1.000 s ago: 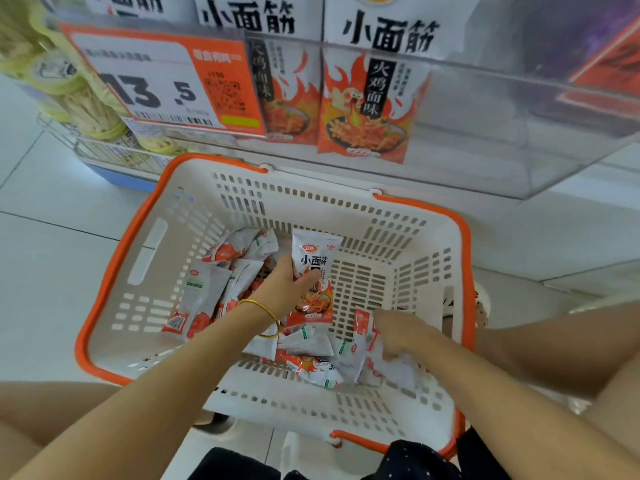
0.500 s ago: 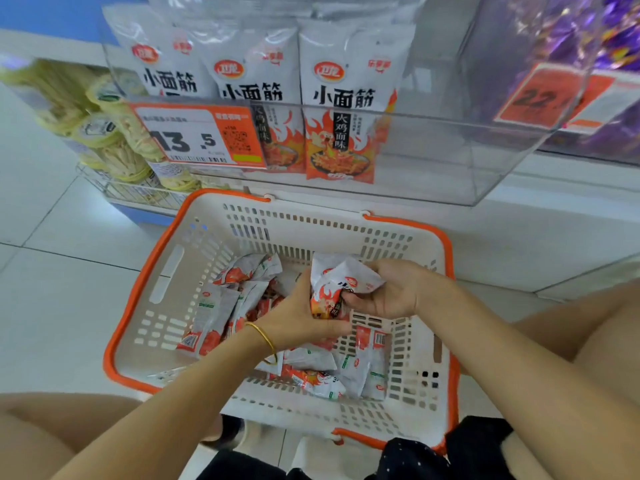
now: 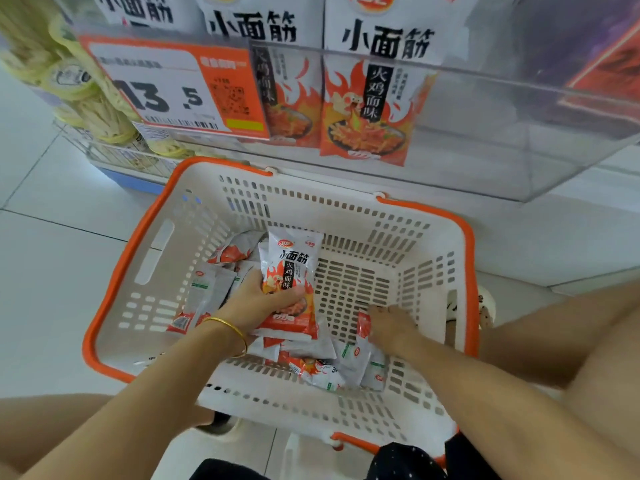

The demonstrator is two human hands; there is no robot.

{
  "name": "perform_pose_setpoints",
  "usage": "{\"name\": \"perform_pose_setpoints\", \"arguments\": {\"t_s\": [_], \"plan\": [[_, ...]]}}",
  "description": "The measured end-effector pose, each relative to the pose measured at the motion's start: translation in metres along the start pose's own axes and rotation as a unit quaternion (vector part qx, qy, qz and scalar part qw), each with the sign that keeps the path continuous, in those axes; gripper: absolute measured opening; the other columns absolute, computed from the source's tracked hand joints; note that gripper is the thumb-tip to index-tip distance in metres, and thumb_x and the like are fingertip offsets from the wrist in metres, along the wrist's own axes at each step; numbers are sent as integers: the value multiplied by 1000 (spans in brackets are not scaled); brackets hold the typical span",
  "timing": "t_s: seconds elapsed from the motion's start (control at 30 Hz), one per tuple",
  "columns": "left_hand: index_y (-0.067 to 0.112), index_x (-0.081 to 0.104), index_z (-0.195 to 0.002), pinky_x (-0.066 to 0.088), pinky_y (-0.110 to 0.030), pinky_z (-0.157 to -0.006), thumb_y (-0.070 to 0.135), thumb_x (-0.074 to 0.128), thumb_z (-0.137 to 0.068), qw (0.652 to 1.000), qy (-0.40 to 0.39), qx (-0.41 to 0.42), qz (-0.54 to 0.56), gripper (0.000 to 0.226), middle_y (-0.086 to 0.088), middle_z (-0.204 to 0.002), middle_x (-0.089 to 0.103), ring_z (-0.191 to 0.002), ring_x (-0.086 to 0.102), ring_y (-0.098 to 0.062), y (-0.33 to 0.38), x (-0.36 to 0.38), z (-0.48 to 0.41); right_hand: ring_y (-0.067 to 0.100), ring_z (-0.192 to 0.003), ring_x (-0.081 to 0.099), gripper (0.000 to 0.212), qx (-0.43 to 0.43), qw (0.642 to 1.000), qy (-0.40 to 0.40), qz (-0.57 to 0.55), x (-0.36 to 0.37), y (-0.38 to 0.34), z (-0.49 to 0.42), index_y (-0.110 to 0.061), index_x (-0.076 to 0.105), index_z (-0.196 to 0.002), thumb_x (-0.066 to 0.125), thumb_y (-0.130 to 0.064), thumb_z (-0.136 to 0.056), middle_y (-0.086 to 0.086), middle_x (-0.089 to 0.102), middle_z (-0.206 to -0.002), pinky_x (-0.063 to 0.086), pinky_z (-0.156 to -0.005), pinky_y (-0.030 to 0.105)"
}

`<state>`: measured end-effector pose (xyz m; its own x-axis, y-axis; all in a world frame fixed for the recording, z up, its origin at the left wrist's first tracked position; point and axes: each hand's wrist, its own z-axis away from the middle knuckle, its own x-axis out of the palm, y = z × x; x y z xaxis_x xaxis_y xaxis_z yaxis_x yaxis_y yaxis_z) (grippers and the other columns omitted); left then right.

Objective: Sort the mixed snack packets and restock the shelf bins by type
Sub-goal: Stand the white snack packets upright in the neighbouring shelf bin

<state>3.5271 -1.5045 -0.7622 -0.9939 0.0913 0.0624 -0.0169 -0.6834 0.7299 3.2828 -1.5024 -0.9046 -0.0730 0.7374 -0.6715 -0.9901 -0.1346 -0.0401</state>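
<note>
Head view: your left hand is gripping a snack packet; your right hand is touching loose packets, its grip impossible to tell.

Basket: white walls pierced with rows of slots, orange rim. Held packet, loose packets and shelf packets: white ground, black characters, red oval logo, orange-red flame motif; some loose packets show grey-white backs with small green marks. Price tag: orange border, white panel, black digits, yellow strip; bracelet: gold; garment: black with white dots; floor: pale tile, dark grout lines.
</note>
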Motion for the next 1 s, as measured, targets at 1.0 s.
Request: {"name": "perform_pose_setpoints", "arguments": {"t_s": [1.0], "plan": [[10,53,-128,57,-35,-72,41,61,-76,982,-93,87,142,61,-21,-114,66,-96,68,-30,65,58,81,-2,-118,48,22,-311,736,343,-494,-148,-63,216,-24,63,-96,49,-11,-85,-15,57,-114,39,-99,16]]}}
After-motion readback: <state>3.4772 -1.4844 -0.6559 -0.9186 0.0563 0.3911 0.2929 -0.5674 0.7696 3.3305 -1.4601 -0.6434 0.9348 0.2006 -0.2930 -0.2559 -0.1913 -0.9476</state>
